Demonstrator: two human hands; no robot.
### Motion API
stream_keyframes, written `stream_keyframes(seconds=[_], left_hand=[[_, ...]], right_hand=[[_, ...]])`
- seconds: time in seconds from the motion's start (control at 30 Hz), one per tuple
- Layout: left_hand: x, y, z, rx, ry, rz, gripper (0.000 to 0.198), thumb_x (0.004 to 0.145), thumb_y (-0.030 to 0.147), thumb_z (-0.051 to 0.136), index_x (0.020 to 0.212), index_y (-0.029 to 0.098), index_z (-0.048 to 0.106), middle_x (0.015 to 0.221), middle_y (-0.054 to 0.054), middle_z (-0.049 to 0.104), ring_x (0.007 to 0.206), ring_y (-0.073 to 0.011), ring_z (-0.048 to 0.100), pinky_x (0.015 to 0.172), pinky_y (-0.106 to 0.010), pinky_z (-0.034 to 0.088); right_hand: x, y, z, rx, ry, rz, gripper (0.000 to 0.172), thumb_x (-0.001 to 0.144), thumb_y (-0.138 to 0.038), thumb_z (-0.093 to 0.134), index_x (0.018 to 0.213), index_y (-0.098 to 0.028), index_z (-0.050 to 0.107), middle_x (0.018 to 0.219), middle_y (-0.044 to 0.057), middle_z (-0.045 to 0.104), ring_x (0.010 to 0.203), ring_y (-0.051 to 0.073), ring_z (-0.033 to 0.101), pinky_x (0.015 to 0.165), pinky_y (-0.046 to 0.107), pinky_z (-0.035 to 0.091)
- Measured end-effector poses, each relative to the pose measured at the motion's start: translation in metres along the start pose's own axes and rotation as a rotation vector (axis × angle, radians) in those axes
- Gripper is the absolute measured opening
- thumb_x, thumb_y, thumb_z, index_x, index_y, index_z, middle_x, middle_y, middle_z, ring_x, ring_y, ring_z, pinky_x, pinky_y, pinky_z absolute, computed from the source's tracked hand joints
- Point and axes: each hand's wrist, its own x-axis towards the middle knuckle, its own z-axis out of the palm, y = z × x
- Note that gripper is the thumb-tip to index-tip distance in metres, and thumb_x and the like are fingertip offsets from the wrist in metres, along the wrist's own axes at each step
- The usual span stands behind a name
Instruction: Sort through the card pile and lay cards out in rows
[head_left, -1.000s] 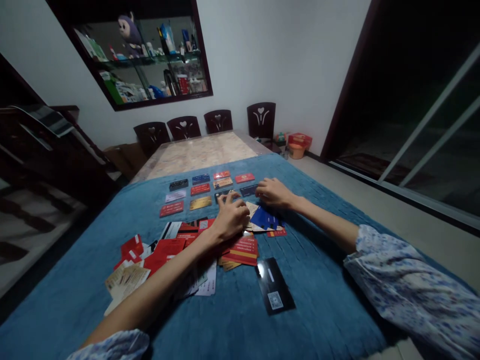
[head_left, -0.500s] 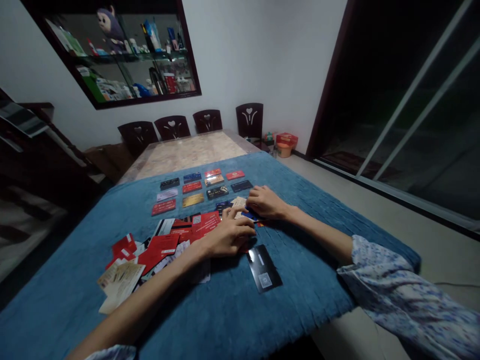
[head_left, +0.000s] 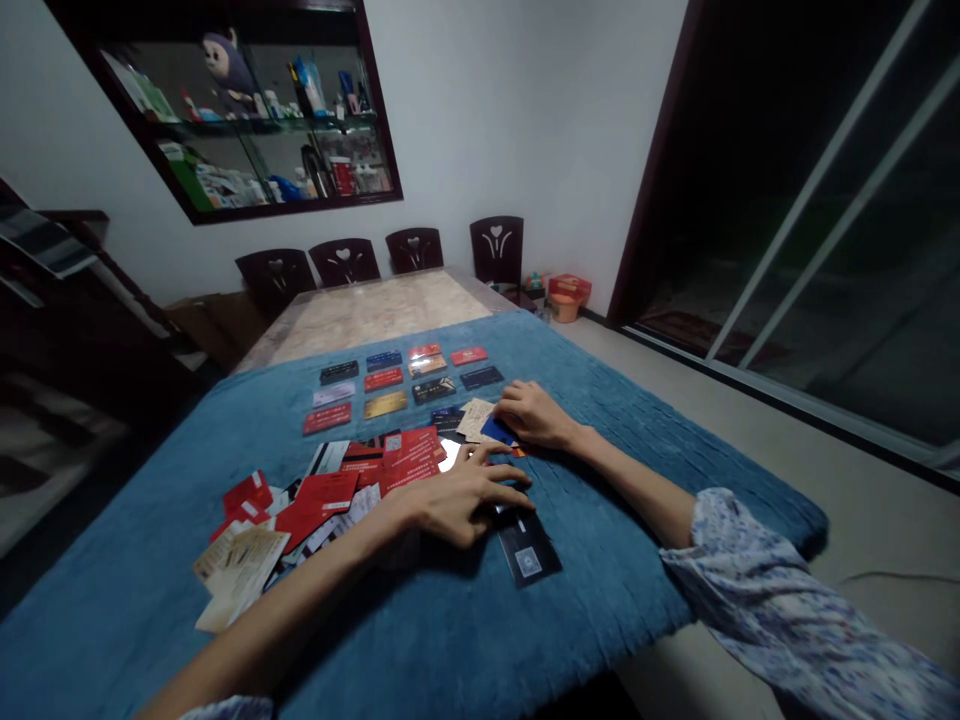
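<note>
My left hand (head_left: pixel 465 497) is open, palm down with spread fingers, its fingertips over the upper end of a black card sleeve (head_left: pixel 529 550) with a square code. Under and beside that hand lie red card sleeves (head_left: pixel 411 455). My right hand (head_left: pixel 534 415) has curled fingers around the edge of a blue card (head_left: pixel 496 430), low over the cloth; its fingertips are partly hidden. Beige paper slips (head_left: pixel 475 418) touch the blue card on its left. Beyond the hands several bank cards lie in rows, among them a gold card (head_left: pixel 385 404) and a dark card (head_left: pixel 482 377).
A blue cloth (head_left: pixel 600 620) covers the near part of the table. At the left is a loose pile with red sleeves (head_left: pixel 319 498) and cream papers (head_left: pixel 244 570). Dark chairs (head_left: pixel 345 259) stand behind the bare stone tabletop (head_left: pixel 375 300).
My left hand has moved slightly down and right, from the red sleeves onto the black sleeve's upper end, fingers spread wider. My right hand has shifted slightly right, showing more blue card.
</note>
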Motion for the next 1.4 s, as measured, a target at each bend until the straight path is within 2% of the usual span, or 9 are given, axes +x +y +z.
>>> stream_keyframes(seconds=[0.17, 0.33, 0.53, 0.7, 0.83, 1.03, 1.23, 1.4], left_hand=[[0.001, -0.002, -0.002, 0.036, -0.018, -0.066, 0.066, 0.071, 0.015, 0.064, 0.131, 0.040, 0.061, 0.149, -0.002, 0.048, 0.140, -0.0375, 0.030, 0.111, -0.064, 0.027], [0.001, -0.001, -0.002, 0.063, -0.027, -0.128, 0.064, 0.072, 0.021, 0.069, 0.133, 0.037, 0.060, 0.153, -0.006, 0.043, 0.139, -0.0384, 0.030, 0.110, -0.064, 0.027], [0.001, -0.001, -0.003, 0.094, -0.040, -0.101, 0.066, 0.071, 0.022, 0.069, 0.134, 0.040, 0.058, 0.153, -0.004, 0.041, 0.140, -0.0357, 0.028, 0.112, -0.061, 0.026], [0.001, -0.003, 0.000, 0.078, -0.046, -0.075, 0.063, 0.072, 0.016, 0.065, 0.131, 0.039, 0.062, 0.152, -0.004, 0.042, 0.139, -0.0368, 0.028, 0.111, -0.062, 0.027], [0.001, -0.003, 0.000, 0.072, -0.022, -0.049, 0.063, 0.071, 0.014, 0.063, 0.130, 0.038, 0.062, 0.151, -0.004, 0.043, 0.139, -0.0370, 0.028, 0.111, -0.062, 0.028], [0.002, -0.003, 0.001, 0.085, -0.030, -0.058, 0.063, 0.069, 0.012, 0.065, 0.128, 0.033, 0.063, 0.149, -0.005, 0.045, 0.139, -0.0379, 0.028, 0.112, -0.062, 0.029], [-0.001, 0.000, 0.002, 0.133, 0.004, -0.086, 0.063, 0.071, 0.012, 0.062, 0.129, 0.039, 0.062, 0.148, -0.003, 0.047, 0.137, -0.0373, 0.031, 0.110, -0.066, 0.027], [-0.002, 0.007, 0.005, 0.114, 0.049, -0.078, 0.058, 0.076, 0.010, 0.056, 0.127, 0.036, 0.064, 0.147, -0.003, 0.050, 0.137, -0.0363, 0.031, 0.111, -0.064, 0.028]], right_hand=[[0.000, 0.001, -0.002, 0.000, -0.001, -0.016, 0.022, 0.094, -0.016, 0.050, 0.095, -0.019, 0.072, 0.090, 0.007, 0.067, 0.086, 0.019, 0.049, 0.072, 0.031, 0.026], [-0.004, -0.006, -0.017, -0.022, 0.019, -0.038, 0.024, 0.094, -0.017, 0.048, 0.098, -0.019, 0.072, 0.092, 0.009, 0.066, 0.088, 0.020, 0.048, 0.074, 0.032, 0.027], [-0.037, -0.034, -0.038, -0.038, 0.006, -0.113, 0.023, 0.096, -0.025, 0.049, 0.092, -0.019, 0.071, 0.088, 0.009, 0.068, 0.087, 0.021, 0.050, 0.077, 0.035, 0.028], [-0.067, -0.051, -0.047, -0.046, 0.008, -0.099, 0.017, 0.093, -0.020, 0.051, 0.095, -0.018, 0.067, 0.093, 0.010, 0.069, 0.089, 0.022, 0.053, 0.078, 0.035, 0.030], [-0.079, -0.064, -0.053, -0.057, 0.012, -0.107, 0.016, 0.094, -0.021, 0.050, 0.093, -0.017, 0.066, 0.093, 0.010, 0.069, 0.089, 0.022, 0.054, 0.079, 0.036, 0.031], [-0.086, -0.083, -0.058, -0.039, -0.050, -0.146, 0.018, 0.093, -0.021, 0.049, 0.088, -0.016, 0.065, 0.090, 0.009, 0.069, 0.089, 0.021, 0.053, 0.078, 0.035, 0.031], [-0.090, -0.094, -0.059, -0.026, -0.128, -0.105, 0.020, 0.093, -0.023, 0.051, 0.100, -0.019, 0.068, 0.095, 0.009, 0.070, 0.093, 0.022, 0.052, 0.082, 0.038, 0.031], [-0.092, -0.102, -0.062, -0.036, -0.194, -0.064, 0.022, 0.093, -0.026, 0.052, 0.105, -0.017, 0.069, 0.098, 0.011, 0.070, 0.093, 0.024, 0.052, 0.081, 0.039, 0.032]])
